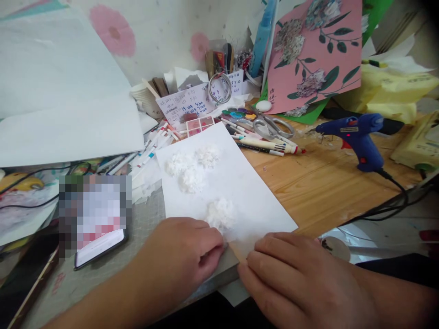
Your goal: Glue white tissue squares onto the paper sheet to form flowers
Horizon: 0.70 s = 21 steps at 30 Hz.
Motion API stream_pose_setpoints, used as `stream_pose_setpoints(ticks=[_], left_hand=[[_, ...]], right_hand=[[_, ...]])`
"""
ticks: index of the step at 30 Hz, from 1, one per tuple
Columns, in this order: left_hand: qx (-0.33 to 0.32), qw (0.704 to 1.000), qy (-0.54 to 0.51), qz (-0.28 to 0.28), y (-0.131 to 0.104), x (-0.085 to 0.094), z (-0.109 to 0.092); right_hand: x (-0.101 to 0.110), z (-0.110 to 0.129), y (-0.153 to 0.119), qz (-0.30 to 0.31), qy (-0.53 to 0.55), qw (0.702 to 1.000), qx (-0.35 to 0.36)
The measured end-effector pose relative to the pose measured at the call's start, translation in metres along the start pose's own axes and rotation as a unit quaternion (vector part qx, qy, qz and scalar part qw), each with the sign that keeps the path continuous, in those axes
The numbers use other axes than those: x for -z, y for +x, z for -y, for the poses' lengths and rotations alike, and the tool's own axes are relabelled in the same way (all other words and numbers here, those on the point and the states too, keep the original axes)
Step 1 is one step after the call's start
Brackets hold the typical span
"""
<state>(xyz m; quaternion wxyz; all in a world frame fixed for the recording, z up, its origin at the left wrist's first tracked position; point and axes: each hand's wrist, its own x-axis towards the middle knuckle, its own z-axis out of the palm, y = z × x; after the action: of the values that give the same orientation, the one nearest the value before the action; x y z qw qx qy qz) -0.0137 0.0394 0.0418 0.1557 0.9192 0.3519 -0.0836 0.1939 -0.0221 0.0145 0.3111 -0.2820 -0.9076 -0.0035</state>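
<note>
A white sheet (pixel 260 201) lies in front of me, bearing several fluffy white paper-like clusters; the nearest cluster (pixel 221 214) is just beyond my left hand. My left hand (pixel 192 251) is closed in a pinch at the sheet's near edge, and its fingers hide whatever is in them. My right hand (pixel 291 278) rests at the near right part of the sheet with its fingers curled. From its fingertips a thin beige stick (pixel 237 251) reaches toward the left hand. Part of the sheet's near edge is hidden by both hands.
A blue glue gun (pixel 360 137) with a lit red light stands on the wooden table at right. Scissors (pixel 270 124) and pens (pixel 260 145) lie behind the sheet. A phone (pixel 99 249) is at left. A pink card with paper flowers (pixel 318 59) leans at the back.
</note>
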Motion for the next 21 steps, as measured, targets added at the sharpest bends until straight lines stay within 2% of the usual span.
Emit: stream_pose_setpoints(ticks=[3, 5, 7, 9, 12, 14, 17, 19, 21], left_hand=[[-0.009, 1.000, 0.006, 0.004, -0.001, 0.000, 0.001], [-0.012, 1.000, 0.009, 0.009, -0.002, 0.000, 0.001], [-0.011, 1.000, 0.008, 0.016, -0.003, 0.000, 0.001], [-0.013, 1.000, -0.003, 0.015, -0.004, 0.003, 0.001], [-0.027, 0.998, -0.049, -0.022, -0.006, 0.010, 0.000], [-0.020, 0.993, -0.087, -0.083, -0.009, 0.017, 0.001], [0.073, 0.964, -0.104, -0.233, -0.014, 0.032, 0.009], [0.168, 0.918, -0.109, -0.342, -0.020, 0.043, 0.021], [0.251, 0.867, -0.125, -0.412, -0.028, 0.054, 0.039]], right_hand=[[0.006, 0.002, -0.005, -0.073, 0.004, 0.996, -0.045], [0.009, 0.002, -0.006, -0.095, 0.016, 0.992, -0.085], [0.009, 0.001, -0.005, -0.066, 0.033, 0.992, -0.105], [0.007, 0.000, -0.003, -0.023, 0.044, 0.995, -0.090], [0.003, -0.001, 0.000, 0.007, 0.045, 0.997, -0.064], [0.002, 0.000, 0.000, 0.001, 0.043, 0.997, -0.058], [0.000, 0.001, -0.001, 0.001, 0.026, 0.999, -0.045], [-0.002, 0.000, -0.003, -0.015, 0.002, 1.000, -0.023], [-0.007, -0.003, -0.005, -0.049, -0.017, 0.999, 0.009]])
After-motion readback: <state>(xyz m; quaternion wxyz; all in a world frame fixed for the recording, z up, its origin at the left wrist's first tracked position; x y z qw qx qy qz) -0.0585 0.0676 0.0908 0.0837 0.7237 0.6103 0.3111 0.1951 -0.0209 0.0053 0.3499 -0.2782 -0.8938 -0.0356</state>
